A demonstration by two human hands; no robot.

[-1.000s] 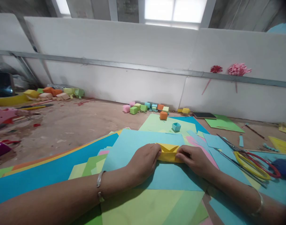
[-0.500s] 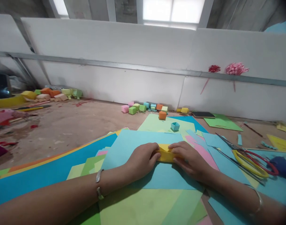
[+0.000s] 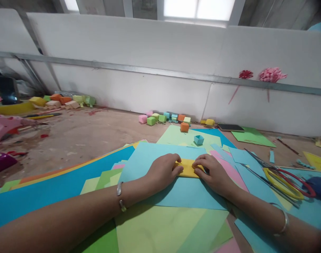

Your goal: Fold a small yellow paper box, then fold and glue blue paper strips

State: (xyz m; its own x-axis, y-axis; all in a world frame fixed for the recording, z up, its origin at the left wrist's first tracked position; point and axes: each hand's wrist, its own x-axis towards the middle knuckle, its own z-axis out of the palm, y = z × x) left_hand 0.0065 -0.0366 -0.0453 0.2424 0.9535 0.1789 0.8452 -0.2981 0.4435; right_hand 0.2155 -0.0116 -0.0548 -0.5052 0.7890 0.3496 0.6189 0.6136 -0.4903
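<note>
A folded piece of yellow paper (image 3: pixel 187 168) lies low over a light blue sheet (image 3: pixel 160 195), held at both ends. My left hand (image 3: pixel 165 170) is closed on its left end, thumb and fingers pinching the edge. At the opposite end, my right hand (image 3: pixel 211 172) grips the paper with bent fingers. Beyond the hands stands a small open blue paper box (image 3: pixel 198 140). An orange paper cube (image 3: pixel 184 127) sits behind that box. My fingertips hide both ends of the yellow paper.
Scissors (image 3: pixel 284 179) with yellow and red handles lie at the right on blue paper. Several small paper cubes (image 3: pixel 151 121) line the wall's foot. A dark phone-like slab (image 3: pixel 231 128) rests on the table at the back right. A pink glue gun (image 3: pixel 4 128) is at the left.
The yellow paper was raised and partly folded up; now it looks flat between my hands. Both hands still hold its ends. The view has shifted slightly.
</note>
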